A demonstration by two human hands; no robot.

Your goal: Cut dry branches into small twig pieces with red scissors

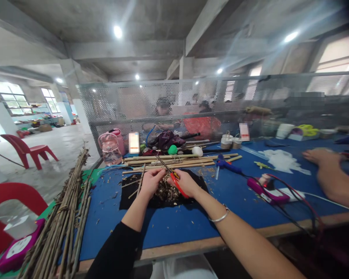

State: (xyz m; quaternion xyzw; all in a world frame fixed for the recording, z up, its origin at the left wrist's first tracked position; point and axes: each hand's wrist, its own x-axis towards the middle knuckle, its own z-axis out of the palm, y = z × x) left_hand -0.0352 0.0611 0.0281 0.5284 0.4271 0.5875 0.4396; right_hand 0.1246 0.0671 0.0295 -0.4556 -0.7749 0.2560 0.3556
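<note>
My left hand [151, 181] is closed on a thin dry stick [140, 183] over a heap of twig scraps [166, 190] lying on a black cloth [133, 199]. My right hand [185, 182] grips red-handled scissors [178, 185], whose blades point up and left toward the stick. A silver bangle [219, 217] circles my right wrist. Both hands hover close together above the heap on the blue table [177, 224].
Long bamboo sticks [177, 159] lie behind the heap. A bundle of twigs [66, 217] rests along the left table edge. A blue glue gun [227, 164], a pink tool [267, 190] with cables and another person's arm [331, 178] are at right. A mesh screen [192, 104] stands behind.
</note>
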